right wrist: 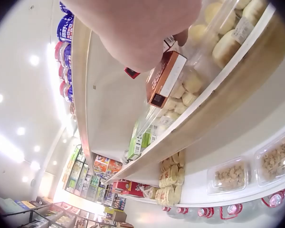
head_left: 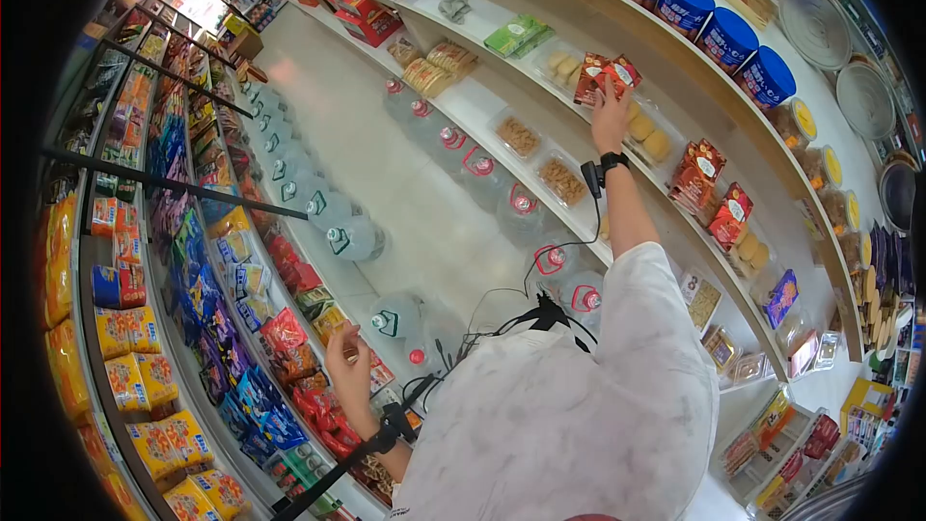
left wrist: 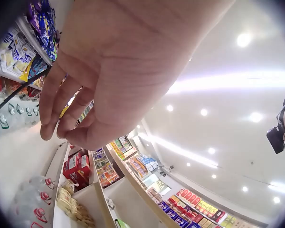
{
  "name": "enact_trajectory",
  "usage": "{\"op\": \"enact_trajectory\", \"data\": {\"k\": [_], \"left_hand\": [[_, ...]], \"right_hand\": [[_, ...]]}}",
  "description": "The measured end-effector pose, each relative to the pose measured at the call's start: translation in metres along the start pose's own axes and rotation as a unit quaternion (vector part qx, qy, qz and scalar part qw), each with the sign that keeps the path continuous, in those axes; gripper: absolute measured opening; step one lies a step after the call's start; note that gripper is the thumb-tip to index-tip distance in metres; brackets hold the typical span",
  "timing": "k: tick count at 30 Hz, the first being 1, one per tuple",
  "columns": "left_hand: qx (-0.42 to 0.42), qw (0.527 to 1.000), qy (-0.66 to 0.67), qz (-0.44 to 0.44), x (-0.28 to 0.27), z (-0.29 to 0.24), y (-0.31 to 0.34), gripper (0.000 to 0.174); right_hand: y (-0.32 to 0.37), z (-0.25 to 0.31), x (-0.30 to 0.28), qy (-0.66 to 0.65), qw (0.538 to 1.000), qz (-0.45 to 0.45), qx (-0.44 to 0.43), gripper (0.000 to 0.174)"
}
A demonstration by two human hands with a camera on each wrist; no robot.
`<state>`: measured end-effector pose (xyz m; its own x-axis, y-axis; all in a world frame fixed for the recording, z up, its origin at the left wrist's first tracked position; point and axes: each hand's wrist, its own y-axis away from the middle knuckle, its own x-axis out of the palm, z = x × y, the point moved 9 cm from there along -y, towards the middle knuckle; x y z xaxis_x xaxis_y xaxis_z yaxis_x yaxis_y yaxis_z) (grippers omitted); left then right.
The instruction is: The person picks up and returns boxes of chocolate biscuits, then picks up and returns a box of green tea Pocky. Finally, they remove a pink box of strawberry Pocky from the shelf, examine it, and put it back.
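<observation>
My right hand [head_left: 610, 121] reaches to the middle shelf on the right and grips a small red-brown box [right wrist: 167, 78], its fingers partly hidden in the right wrist view. In the head view, red boxes [head_left: 590, 80] lie at the fingertips, above clear packs of round pale buns [head_left: 648, 140]. A bun pack [right wrist: 225, 47] also shows close beside the hand in the right wrist view. Low on the left, my left hand [head_left: 347, 374] hangs with loosely curled fingers, holding nothing. The left wrist view shows that hand [left wrist: 104, 80] from the palm side, fingers bent.
More red boxes [head_left: 696, 174] stand along the same shelf, and green packs [head_left: 518, 36] lie farther up it. Trays of brown snacks [head_left: 559, 180] sit one shelf lower. Large water bottles [head_left: 352, 236] line the floor. Snack racks with a black bar [head_left: 193, 188] flank the left.
</observation>
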<state>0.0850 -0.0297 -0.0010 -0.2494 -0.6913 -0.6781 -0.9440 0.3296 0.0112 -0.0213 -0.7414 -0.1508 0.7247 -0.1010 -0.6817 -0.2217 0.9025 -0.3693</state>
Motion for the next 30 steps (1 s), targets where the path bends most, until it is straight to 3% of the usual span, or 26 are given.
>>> {"op": "enact_trajectory", "data": {"k": [6, 9, 10, 13, 15, 16, 17, 18, 19, 21, 22, 24, 26, 27, 28, 29, 30], "left_hand": [[-0.005, 1.000, 0.004, 0.020, 0.002, -0.007, -0.006, 0.027], [0.046, 0.998, 0.038, 0.037, 0.013, -0.008, -0.022, 0.028], [0.032, 0.996, 0.058, 0.060, 0.024, -0.006, -0.028, 0.027], [-0.009, 0.978, 0.163, 0.130, 0.068, -0.018, -0.043, 0.029], [-0.034, 0.937, 0.293, 0.187, 0.106, -0.038, -0.052, 0.041], [-0.075, 0.901, 0.382, 0.192, 0.120, -0.043, -0.060, 0.046], [-0.122, 0.853, 0.465, 0.205, 0.142, -0.051, -0.063, 0.051], [-0.178, 0.791, 0.525, 0.260, 0.181, -0.068, -0.054, 0.057], [-0.154, 0.764, 0.545, 0.309, 0.196, -0.085, -0.051, 0.056], [-0.108, 0.701, 0.587, 0.390, 0.217, -0.118, -0.053, 0.056], [-0.124, 0.758, 0.534, 0.354, 0.229, -0.105, -0.062, 0.048], [-0.096, 0.786, 0.501, 0.350, 0.250, -0.106, -0.069, 0.046], [-0.098, 0.803, 0.482, 0.336, 0.248, -0.120, -0.069, 0.048], [-0.091, 0.807, 0.472, 0.343, 0.246, -0.123, -0.068, 0.048], [-0.084, 0.813, 0.461, 0.346, 0.241, -0.124, -0.071, 0.047], [-0.076, 0.819, 0.451, 0.347, 0.237, -0.124, -0.076, 0.047], [-0.063, 0.822, 0.453, 0.339, 0.235, -0.124, -0.079, 0.046]], "right_hand": [[0.020, 0.007, -0.052, -0.092, 0.988, -0.119, -0.041, 0.046], [0.048, 0.043, -0.103, -0.214, 0.971, -0.083, -0.070, 0.045], [0.058, 0.049, -0.107, -0.240, 0.971, -0.007, -0.023, 0.043], [0.109, 0.085, -0.119, -0.319, 0.938, 0.133, -0.035, 0.040], [0.154, 0.133, -0.135, -0.384, 0.899, 0.206, -0.055, 0.039], [0.176, 0.162, -0.149, -0.390, 0.881, 0.249, -0.102, 0.041], [0.201, 0.182, -0.156, -0.392, 0.855, 0.326, -0.096, 0.042], [0.246, 0.204, -0.174, -0.349, 0.846, 0.333, -0.227, 0.045], [0.266, 0.217, -0.181, -0.361, 0.816, 0.361, -0.272, 0.047], [0.300, 0.228, -0.191, -0.373, 0.774, 0.426, -0.283, 0.054], [0.301, 0.219, -0.199, -0.361, 0.789, 0.412, -0.277, 0.055], [0.300, 0.200, -0.213, -0.338, 0.810, 0.390, -0.277, 0.058], [0.260, 0.143, -0.221, -0.279, 0.876, 0.381, -0.100, 0.060], [0.235, 0.093, -0.220, -0.232, 0.943, 0.199, -0.129, 0.055], [0.210, 0.054, -0.245, -0.191, 0.975, 0.114, -0.019, 0.058], [0.194, 0.009, -0.259, -0.109, 0.978, -0.088, -0.151, 0.057], [0.169, -0.033, -0.282, -0.137, 0.985, -0.107, 0.007, 0.059]]}}
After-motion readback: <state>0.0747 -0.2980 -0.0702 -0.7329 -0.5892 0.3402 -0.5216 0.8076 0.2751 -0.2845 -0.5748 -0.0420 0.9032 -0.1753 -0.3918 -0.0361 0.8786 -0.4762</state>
